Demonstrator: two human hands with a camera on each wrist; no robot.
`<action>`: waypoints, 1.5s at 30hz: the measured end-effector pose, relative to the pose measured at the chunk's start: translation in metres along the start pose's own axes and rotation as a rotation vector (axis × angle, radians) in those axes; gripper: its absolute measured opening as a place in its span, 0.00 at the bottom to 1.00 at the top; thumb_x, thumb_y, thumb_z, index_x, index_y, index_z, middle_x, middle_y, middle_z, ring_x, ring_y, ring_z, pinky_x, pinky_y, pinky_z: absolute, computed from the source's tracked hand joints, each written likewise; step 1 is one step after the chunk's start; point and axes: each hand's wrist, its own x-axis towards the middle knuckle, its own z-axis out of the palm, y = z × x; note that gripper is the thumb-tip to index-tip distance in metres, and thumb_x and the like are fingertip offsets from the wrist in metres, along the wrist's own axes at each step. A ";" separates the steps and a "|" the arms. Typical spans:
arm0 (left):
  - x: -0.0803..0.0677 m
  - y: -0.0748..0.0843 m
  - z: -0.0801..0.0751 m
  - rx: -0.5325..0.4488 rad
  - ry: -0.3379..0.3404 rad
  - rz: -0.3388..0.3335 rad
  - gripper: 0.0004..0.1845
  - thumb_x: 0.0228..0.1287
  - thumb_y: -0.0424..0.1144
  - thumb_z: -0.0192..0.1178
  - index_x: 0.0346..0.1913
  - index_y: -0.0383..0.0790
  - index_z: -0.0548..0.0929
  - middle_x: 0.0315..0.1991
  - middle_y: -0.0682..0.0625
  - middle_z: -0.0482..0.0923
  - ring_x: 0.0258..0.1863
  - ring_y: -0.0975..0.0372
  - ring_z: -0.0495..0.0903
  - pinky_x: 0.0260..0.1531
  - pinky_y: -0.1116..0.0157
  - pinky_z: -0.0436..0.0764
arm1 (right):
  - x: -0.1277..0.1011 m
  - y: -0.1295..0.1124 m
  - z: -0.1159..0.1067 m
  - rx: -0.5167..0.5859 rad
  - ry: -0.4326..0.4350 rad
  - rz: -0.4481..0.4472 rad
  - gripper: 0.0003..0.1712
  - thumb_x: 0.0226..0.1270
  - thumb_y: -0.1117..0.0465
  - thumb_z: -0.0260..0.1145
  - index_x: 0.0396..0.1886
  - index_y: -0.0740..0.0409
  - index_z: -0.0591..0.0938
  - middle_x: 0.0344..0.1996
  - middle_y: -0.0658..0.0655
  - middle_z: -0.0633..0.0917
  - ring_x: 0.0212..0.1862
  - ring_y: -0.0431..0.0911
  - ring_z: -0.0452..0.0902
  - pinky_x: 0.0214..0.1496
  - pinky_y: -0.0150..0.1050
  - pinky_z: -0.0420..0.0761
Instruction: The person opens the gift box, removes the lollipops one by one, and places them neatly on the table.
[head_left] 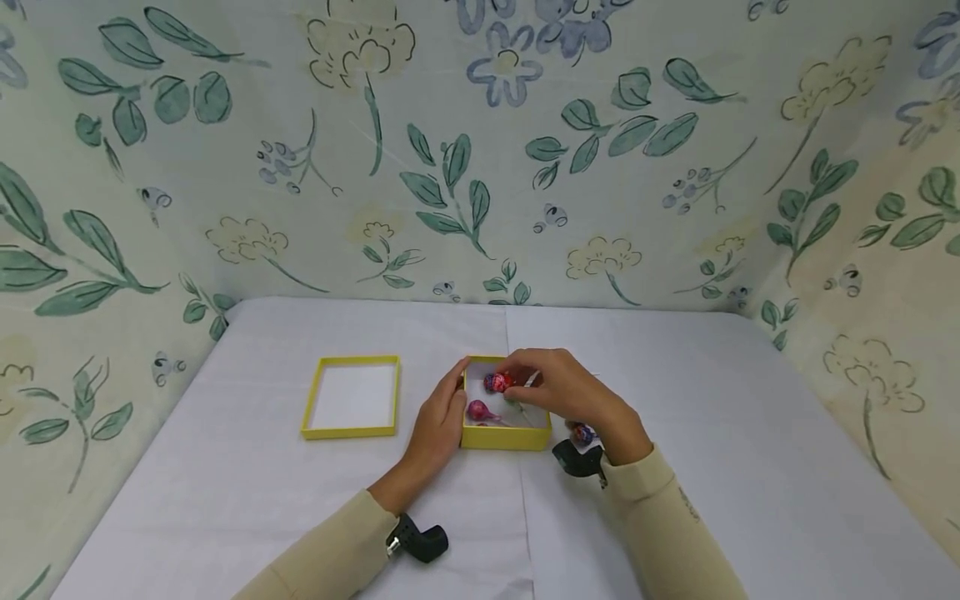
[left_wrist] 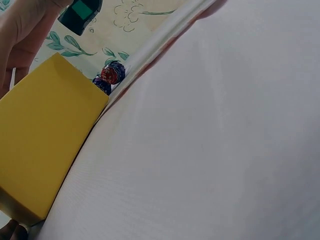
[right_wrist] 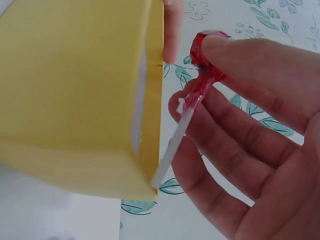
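My left hand [head_left: 438, 417] holds the left side of an open yellow box [head_left: 506, 439] that stands on the table. Over the box, my right hand [head_left: 566, 387] pinches a red-wrapped lollipop [right_wrist: 197, 52] between thumb and fingers; in the right wrist view its white stick points down beside the box edge. Inside the box lies a pink lollipop [head_left: 478, 409], and a dark-wrapped one [head_left: 490, 382] shows next to the held one. Part of the box's inside is hidden by the right hand. Only dark fingertips [left_wrist: 12, 231] of the left hand show in the left wrist view.
The yellow-rimmed box lid [head_left: 349, 433] lies with its white inside up, left of the box. More wrapped lollipops [head_left: 582, 434] lie right of the box, partly behind the right wrist. A white cloth [head_left: 225, 483] covers the table; floral fabric [head_left: 450, 250] hangs behind it.
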 end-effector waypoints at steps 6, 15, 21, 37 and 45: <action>0.000 0.000 0.000 -0.005 -0.005 0.002 0.25 0.77 0.40 0.38 0.75 0.52 0.58 0.73 0.57 0.58 0.70 0.63 0.59 0.68 0.57 0.60 | -0.005 0.000 -0.011 0.006 0.022 -0.031 0.17 0.60 0.62 0.71 0.50 0.54 0.83 0.38 0.45 0.84 0.40 0.40 0.78 0.46 0.44 0.83; 0.000 0.000 0.000 -0.010 -0.005 0.013 0.26 0.77 0.39 0.38 0.75 0.50 0.58 0.72 0.57 0.58 0.70 0.64 0.58 0.69 0.58 0.59 | -0.019 0.010 -0.033 -0.034 0.084 0.040 0.14 0.61 0.62 0.70 0.46 0.50 0.83 0.38 0.44 0.83 0.39 0.41 0.79 0.42 0.38 0.82; -0.001 0.001 0.000 -0.011 -0.002 0.022 0.26 0.77 0.40 0.38 0.75 0.51 0.58 0.73 0.56 0.58 0.71 0.62 0.58 0.69 0.57 0.59 | -0.030 0.023 -0.043 -0.071 0.122 0.069 0.14 0.62 0.61 0.70 0.47 0.52 0.82 0.39 0.45 0.83 0.41 0.42 0.79 0.46 0.42 0.82; -0.001 0.001 0.001 -0.008 0.001 0.005 0.25 0.77 0.41 0.37 0.75 0.53 0.58 0.73 0.57 0.58 0.70 0.62 0.59 0.69 0.57 0.59 | -0.049 0.057 -0.053 -0.116 0.186 0.133 0.15 0.61 0.65 0.69 0.48 0.53 0.81 0.40 0.48 0.84 0.42 0.45 0.80 0.46 0.46 0.82; 0.000 0.001 0.001 0.005 -0.003 -0.008 0.25 0.78 0.40 0.38 0.75 0.54 0.58 0.72 0.58 0.58 0.70 0.64 0.60 0.69 0.59 0.59 | -0.053 0.069 -0.057 -0.149 0.190 0.154 0.14 0.61 0.66 0.69 0.47 0.55 0.81 0.40 0.50 0.85 0.43 0.47 0.80 0.48 0.49 0.82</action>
